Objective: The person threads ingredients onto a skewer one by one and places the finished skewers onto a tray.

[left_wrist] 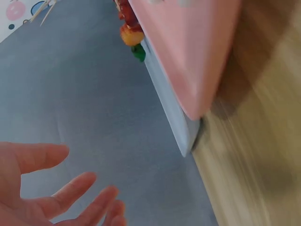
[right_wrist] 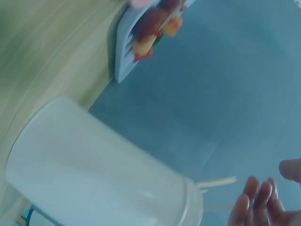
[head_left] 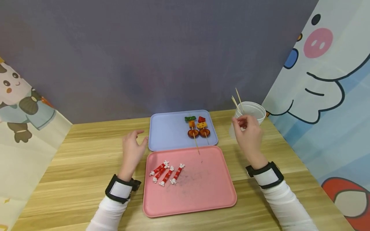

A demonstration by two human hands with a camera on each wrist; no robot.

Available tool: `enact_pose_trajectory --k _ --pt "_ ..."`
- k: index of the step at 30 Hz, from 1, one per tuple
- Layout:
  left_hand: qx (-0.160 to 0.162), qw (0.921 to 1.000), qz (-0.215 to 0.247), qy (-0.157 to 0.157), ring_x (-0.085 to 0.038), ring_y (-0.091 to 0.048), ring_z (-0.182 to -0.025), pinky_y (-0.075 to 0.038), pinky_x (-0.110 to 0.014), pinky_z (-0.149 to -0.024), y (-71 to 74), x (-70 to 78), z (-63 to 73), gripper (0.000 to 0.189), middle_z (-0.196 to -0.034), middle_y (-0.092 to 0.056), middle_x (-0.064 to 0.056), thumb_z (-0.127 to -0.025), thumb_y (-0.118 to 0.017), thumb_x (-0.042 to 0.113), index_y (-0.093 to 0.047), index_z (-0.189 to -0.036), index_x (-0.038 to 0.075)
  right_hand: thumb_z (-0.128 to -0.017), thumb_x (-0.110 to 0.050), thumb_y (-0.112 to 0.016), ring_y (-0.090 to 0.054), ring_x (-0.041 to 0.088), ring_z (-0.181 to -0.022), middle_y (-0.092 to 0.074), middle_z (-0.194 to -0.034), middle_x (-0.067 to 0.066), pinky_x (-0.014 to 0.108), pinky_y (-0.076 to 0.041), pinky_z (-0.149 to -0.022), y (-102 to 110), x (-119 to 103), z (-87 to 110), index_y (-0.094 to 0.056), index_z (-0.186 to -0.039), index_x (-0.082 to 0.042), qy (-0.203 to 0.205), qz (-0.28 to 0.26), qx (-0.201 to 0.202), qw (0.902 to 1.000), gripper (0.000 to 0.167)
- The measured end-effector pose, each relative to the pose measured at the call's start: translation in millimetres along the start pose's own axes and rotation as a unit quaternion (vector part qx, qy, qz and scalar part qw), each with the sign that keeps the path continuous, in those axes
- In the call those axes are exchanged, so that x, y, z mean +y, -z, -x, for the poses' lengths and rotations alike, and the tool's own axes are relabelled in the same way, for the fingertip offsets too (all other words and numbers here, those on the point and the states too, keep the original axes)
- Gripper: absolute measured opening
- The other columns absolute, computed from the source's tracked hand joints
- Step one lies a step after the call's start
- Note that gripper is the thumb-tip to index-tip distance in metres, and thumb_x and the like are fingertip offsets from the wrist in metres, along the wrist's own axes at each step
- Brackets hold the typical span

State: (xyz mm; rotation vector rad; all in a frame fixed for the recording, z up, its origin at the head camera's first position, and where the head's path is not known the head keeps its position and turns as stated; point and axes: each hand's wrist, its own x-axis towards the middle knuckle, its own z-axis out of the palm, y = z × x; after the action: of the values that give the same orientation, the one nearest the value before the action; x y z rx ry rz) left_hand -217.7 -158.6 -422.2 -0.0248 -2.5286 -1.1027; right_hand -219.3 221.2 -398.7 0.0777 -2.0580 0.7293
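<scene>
At the right, a white cup [head_left: 253, 108] holds thin wooden skewers [head_left: 238, 98] that poke out above its rim. My right hand [head_left: 249, 133] hovers in front of the cup, fingers bent. In the right wrist view its thumb and fingertips stand apart with nothing between them. Beside the left edges of two trays, my left hand [head_left: 134, 146] hangs with thumb and fingers spread, holding nothing. Two loaded skewers lie on the blue tray [head_left: 166, 130]: one with a green piece [head_left: 190, 118] at its top, the other with a red piece [head_left: 201, 119].
A pink tray [head_left: 202, 192] lies in front of the blue one. On its left half are several red sticks [head_left: 167, 175] with white ruffled ends. A grey panel [head_left: 173, 57] rises behind the wooden table [head_left: 89, 160], with cartoon-printed curtains [head_left: 323, 96] at both sides.
</scene>
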Motion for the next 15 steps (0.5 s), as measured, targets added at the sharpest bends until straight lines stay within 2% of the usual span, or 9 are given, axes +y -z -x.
enact_pose_trajectory --k 4,8,11,15 --pt "-0.029 0.9994 -0.01 0.015 -0.042 -0.046 -0.111 -0.036 -0.053 -0.093 -5.3 8.0 -2.5 0.039 -0.121 -0.056 -0.027 -0.088 -0.064 0.018 -0.058 -0.12 -0.003 -0.087 -0.022 -0.069 -0.055 0.032 -0.077 -0.053 -0.089 0.022 0.032 -0.043 -0.067 5.5 6.0 -5.0 -0.055 -0.098 0.005 -0.025 -0.017 0.031 0.9991 0.032" --pt "-0.05 0.9985 -0.004 0.021 -0.042 -0.045 -0.116 -0.036 -0.055 -0.096 -11.3 15.2 -4.7 0.041 -0.125 -0.055 -0.026 -0.089 -0.063 0.021 -0.057 -0.122 -0.002 -0.088 -0.023 -0.068 -0.052 0.033 -0.082 -0.051 -0.092 0.023 0.03 -0.04 -0.071 7.8 7.6 -9.1 -0.056 -0.099 0.005 -0.028 -0.032 0.068 0.9968 0.033" --pt "-0.055 0.9984 -0.001 0.014 -0.041 -0.046 -0.116 -0.035 -0.055 -0.098 -15.7 20.5 -5.5 0.04 -0.124 -0.056 -0.024 -0.089 -0.063 0.021 -0.057 -0.122 -0.002 -0.087 -0.022 -0.069 -0.054 0.033 -0.084 -0.053 -0.092 0.022 0.033 -0.04 -0.074 8.1 6.7 -11.6 -0.058 -0.098 0.005 -0.02 -0.032 0.088 0.9954 0.031" --pt "-0.053 0.9986 -0.004 -0.006 -0.039 -0.05 -0.111 -0.036 -0.051 -0.096 -22.2 27.9 -7.2 0.038 -0.12 -0.06 -0.022 -0.088 -0.064 0.02 -0.059 -0.119 -0.002 -0.084 -0.018 -0.072 -0.056 0.034 -0.088 -0.056 -0.094 0.022 0.036 -0.04 -0.077 8.1 6.3 -13.7 -0.06 -0.099 0.005 -0.007 -0.026 0.088 0.9958 0.029"
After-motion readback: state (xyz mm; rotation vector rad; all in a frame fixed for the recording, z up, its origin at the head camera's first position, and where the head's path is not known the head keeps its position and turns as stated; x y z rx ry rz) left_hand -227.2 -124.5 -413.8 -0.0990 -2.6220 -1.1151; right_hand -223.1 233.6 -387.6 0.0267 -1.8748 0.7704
